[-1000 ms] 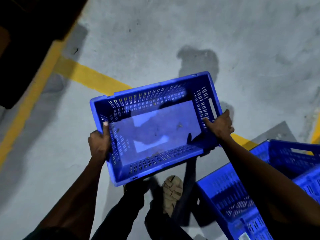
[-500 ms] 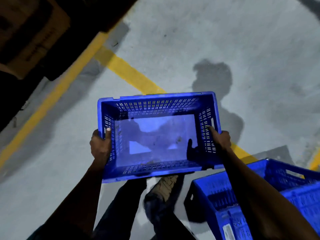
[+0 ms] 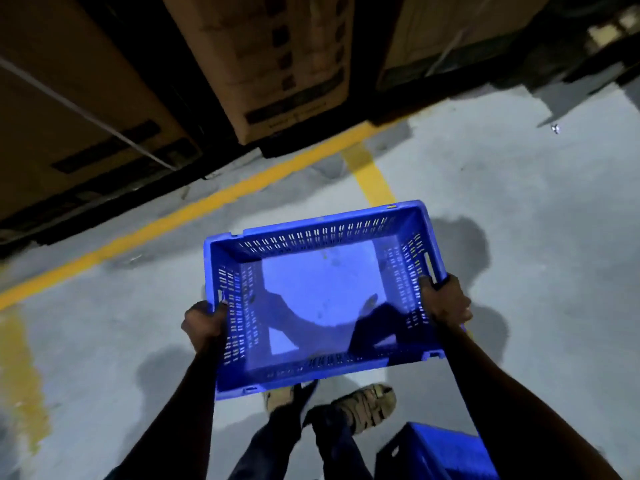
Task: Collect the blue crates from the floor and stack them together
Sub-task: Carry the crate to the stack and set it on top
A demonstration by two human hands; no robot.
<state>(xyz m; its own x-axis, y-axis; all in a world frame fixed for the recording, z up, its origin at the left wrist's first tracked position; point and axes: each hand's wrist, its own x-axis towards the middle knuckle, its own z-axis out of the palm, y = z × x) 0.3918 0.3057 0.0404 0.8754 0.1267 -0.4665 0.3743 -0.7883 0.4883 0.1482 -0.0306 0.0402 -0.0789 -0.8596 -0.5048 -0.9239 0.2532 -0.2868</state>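
Observation:
I hold an empty blue slotted crate (image 3: 322, 292) level in front of me, above the grey floor. My left hand (image 3: 204, 323) grips its left short wall, thumb over the rim. Its right short wall is gripped by my right hand (image 3: 446, 303) near the handle slot. Another blue crate (image 3: 440, 455) stands on the floor at the bottom right, only its corner in view, partly behind my right arm.
Large cardboard boxes (image 3: 277, 64) on dark pallets line the far side. Yellow floor lines (image 3: 194, 220) run in front of them. My sandalled feet (image 3: 363, 403) show below the held crate. Grey concrete floor (image 3: 536, 202) spreads to the right.
The view has swung left and up: the cardboard boxes have come into sight and the floor crates have slid mostly out at the bottom right. The held crate stays in both hands.

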